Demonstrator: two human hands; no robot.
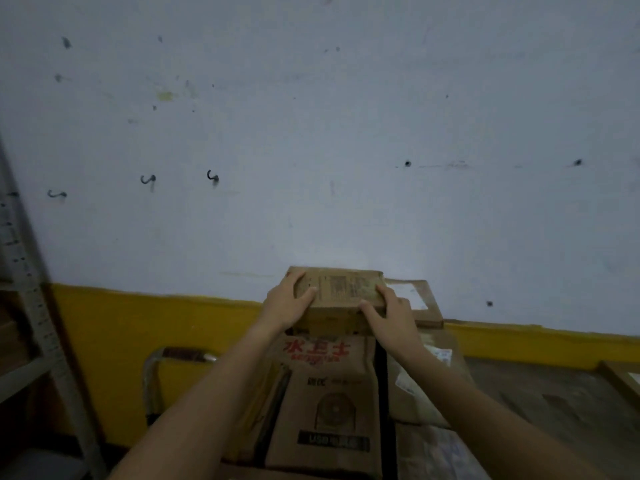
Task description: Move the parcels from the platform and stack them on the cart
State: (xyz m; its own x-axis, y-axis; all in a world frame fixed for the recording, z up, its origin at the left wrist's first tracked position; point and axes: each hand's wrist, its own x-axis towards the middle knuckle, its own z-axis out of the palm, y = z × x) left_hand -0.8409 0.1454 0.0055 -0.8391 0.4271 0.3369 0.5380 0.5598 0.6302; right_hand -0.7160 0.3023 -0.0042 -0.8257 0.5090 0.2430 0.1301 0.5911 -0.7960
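A small brown cardboard parcel with a printed label sits on top of a stack of boxes. My left hand grips its left side, fingers over the top. My right hand grips its right side the same way. Under it stands a box with red lettering, and lower down a tall carton with a fan drawing. A flat parcel with a white label lies just behind to the right, on more parcels. The cart's metal handle shows at the left of the stack.
A pale wall with a yellow base band stands close behind the stack. A grey metal shelf upright runs down the left edge. A wooden platform surface lies at the right, with a box corner at its edge.
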